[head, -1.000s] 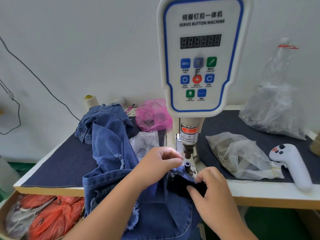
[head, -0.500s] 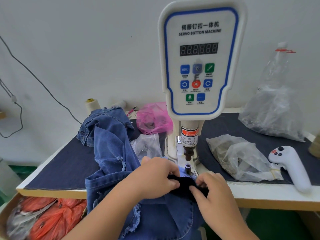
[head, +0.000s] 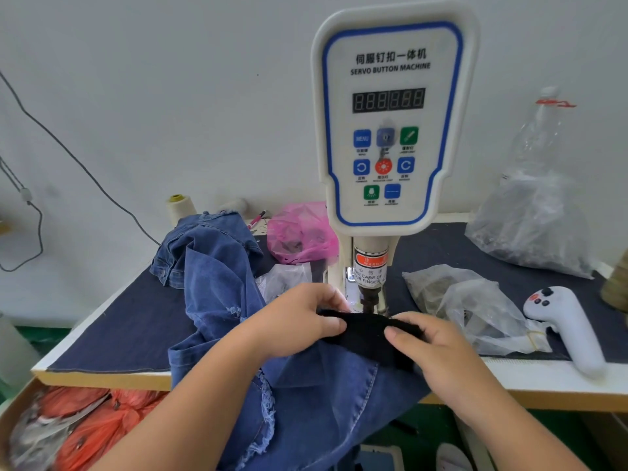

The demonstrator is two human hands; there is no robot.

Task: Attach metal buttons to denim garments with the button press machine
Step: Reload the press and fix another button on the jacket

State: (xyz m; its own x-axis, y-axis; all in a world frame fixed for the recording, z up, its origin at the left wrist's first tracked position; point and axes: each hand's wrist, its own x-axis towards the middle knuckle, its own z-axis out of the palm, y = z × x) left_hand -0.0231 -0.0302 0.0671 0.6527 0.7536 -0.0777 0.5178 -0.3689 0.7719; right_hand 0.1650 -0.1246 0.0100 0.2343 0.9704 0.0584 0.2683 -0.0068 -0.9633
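Note:
A white servo button machine (head: 390,130) stands at the table's middle, its press head (head: 370,294) just above a black band (head: 365,331) of a blue denim garment (head: 323,396). My left hand (head: 292,324) pinches the band's left end. My right hand (head: 438,348) pinches its right end. The band stretches between both hands and hides the lower die. More of the denim (head: 210,266) trails back over the table on the left.
Clear plastic bags (head: 475,307) of small parts lie right of the machine, a bigger one (head: 533,219) behind. A white handheld controller (head: 571,331) lies at the right edge. A pink bag (head: 299,232) and a thread cone (head: 180,209) stand behind. Orange bags (head: 91,426) fill a box below left.
Both hands have lifted the black band up over the lower die and drawn it out between them. The die post, visible earlier, is now covered.

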